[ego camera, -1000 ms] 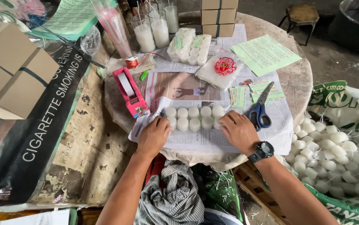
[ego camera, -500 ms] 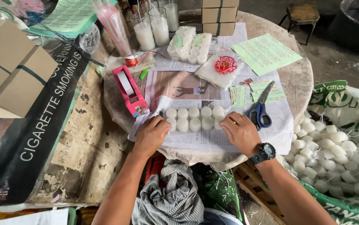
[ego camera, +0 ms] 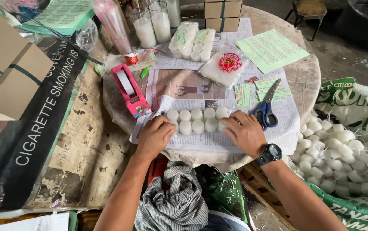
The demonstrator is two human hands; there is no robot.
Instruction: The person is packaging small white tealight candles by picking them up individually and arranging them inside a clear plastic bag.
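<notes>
A cluster of small white candles (ego camera: 197, 119) lies in two rows on a sheet of clear wrap (ego camera: 149, 124) spread over newspaper (ego camera: 218, 141) near the front edge of the round desk (ego camera: 308, 77). The left hand (ego camera: 155, 136) rests at the left end of the rows, fingers curled down onto the wrap and the end candles, pressing rather than clenching. The right hand (ego camera: 246, 132) sits at the right end, fingers bent around the last candles and touching them; a black wristwatch (ego camera: 270, 153) is on that wrist. Neither hand lifts anything off the desk.

Just beside the left hand, toward the back, stands a pink tape dispenser (ego camera: 129, 90) with a white roll. Blue-handled scissors (ego camera: 267, 107) lie just beside the right hand, blades pointing away. Behind the rows, small green labels (ego camera: 243, 94) lie on the newspaper, and further back a flat packet with a red emblem (ego camera: 226, 68) and two finished packs of candles (ego camera: 192, 40). A green printed sheet (ego camera: 271, 49) lies at the right rear, tall glass candles (ego camera: 152, 23) and stacked cardboard boxes (ego camera: 222, 10) at the far edge.

To the right of the desk, an open sack (ego camera: 346, 98) is full of loose white candles (ego camera: 342, 158). To the left, more cardboard boxes (ego camera: 8, 68) sit above a black banner (ego camera: 30, 124). A striped cloth (ego camera: 173, 201) lies below the desk between the forearms.
</notes>
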